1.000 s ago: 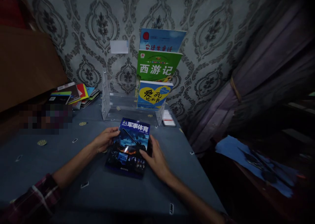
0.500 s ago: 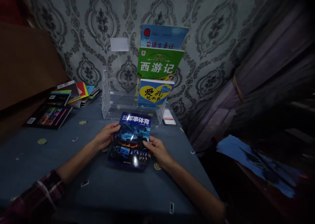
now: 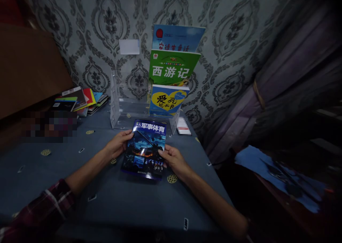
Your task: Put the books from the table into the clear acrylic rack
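A dark blue book [image 3: 145, 148] with a tank on its glossy cover is held up over the table, its front facing me. My left hand [image 3: 119, 143] grips its left edge, and my right hand [image 3: 173, 159] pinches the right edge with the thumb on the cover. Just behind the book stands a clear acrylic rack [image 3: 114, 104]. On the rack's right side, three books stand in tiers: a yellow-and-blue one [image 3: 169, 101] in front, a green one [image 3: 173, 68] behind it, and a blue one [image 3: 177, 36] at the back.
Several books [image 3: 85, 98] lie piled at the left, beside a brown box [image 3: 29, 68]. A white card [image 3: 129, 47] shows above the rack's left part. A blurred white item [image 3: 184, 126] lies right of the rack. Blue cloth [image 3: 256, 161] and a tied curtain [image 3: 240, 104] are at the right.
Both hands have moved the tank book slightly to the right and up, nearer the rack. The books in the rack stay as they were.
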The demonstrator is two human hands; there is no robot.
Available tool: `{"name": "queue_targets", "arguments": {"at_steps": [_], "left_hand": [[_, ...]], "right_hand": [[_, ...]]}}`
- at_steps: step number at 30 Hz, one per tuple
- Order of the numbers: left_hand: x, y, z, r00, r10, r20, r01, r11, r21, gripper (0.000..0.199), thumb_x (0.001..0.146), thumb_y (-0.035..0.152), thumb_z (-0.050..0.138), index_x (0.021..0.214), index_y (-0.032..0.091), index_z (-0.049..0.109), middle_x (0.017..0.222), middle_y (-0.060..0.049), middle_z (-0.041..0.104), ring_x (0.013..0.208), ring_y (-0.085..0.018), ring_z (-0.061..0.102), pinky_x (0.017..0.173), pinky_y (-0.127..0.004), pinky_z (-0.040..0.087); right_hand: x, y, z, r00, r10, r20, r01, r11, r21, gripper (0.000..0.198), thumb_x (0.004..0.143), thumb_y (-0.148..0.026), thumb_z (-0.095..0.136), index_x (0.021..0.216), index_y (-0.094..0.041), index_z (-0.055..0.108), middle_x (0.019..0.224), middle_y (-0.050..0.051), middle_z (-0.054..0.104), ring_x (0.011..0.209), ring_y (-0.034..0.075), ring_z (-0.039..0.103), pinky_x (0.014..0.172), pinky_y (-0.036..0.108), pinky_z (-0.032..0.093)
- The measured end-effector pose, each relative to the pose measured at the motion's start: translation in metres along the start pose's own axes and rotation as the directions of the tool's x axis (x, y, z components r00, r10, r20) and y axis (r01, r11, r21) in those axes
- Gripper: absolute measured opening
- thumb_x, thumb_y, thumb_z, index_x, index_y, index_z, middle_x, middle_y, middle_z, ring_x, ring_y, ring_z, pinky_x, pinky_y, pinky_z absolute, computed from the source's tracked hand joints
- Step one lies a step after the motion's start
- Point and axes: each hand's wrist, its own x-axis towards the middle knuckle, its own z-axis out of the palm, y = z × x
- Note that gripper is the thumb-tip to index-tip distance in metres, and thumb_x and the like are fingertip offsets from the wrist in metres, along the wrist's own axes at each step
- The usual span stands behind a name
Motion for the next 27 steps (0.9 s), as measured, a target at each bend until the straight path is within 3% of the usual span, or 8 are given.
{"name": "queue_targets", "arguments": {"at_steps": [14,21,27], "left_hand": [[0.062,0.051,0.045,0.985,0.171,0.019,-0.172,0.979,0.107,0.02,0.079,0.02,0.079,0.097,0.012,0.072,0.077,-0.002,0.073,0.061,-0.011,0.066,0.063,-0.022,0.057],[0.086,0.077,0.058,0.97,0.24,0.031,-0.241,0.951,0.193,0.018,0.077,0.021,0.079,0.09,0.014,0.068,0.072,0.001,0.069,0.057,-0.01,0.063,0.057,-0.02,0.053],[0.108,0.103,0.07,0.924,0.379,0.042,-0.375,0.881,0.29,0.013,0.083,0.019,0.071,0.095,0.016,0.066,0.072,0.002,0.067,0.057,-0.011,0.061,0.059,-0.022,0.052]], "right_hand": [[0.036,-0.075,-0.045,0.979,-0.206,-0.002,0.203,0.965,-0.168,0.048,0.069,-0.055,0.084,0.096,-0.017,0.071,0.066,-0.004,0.062,0.049,0.007,0.046,0.043,0.02,0.036],[0.057,-0.099,-0.059,0.969,-0.247,-0.032,0.234,0.948,-0.217,0.045,0.069,-0.051,0.083,0.094,-0.017,0.07,0.073,-0.001,0.068,0.053,0.008,0.052,0.045,0.02,0.038],[0.09,-0.124,-0.078,0.903,-0.43,-0.015,0.399,0.849,-0.346,0.041,0.071,-0.047,0.081,0.098,-0.018,0.07,0.084,0.001,0.072,0.062,0.011,0.058,0.049,0.022,0.043]]}}
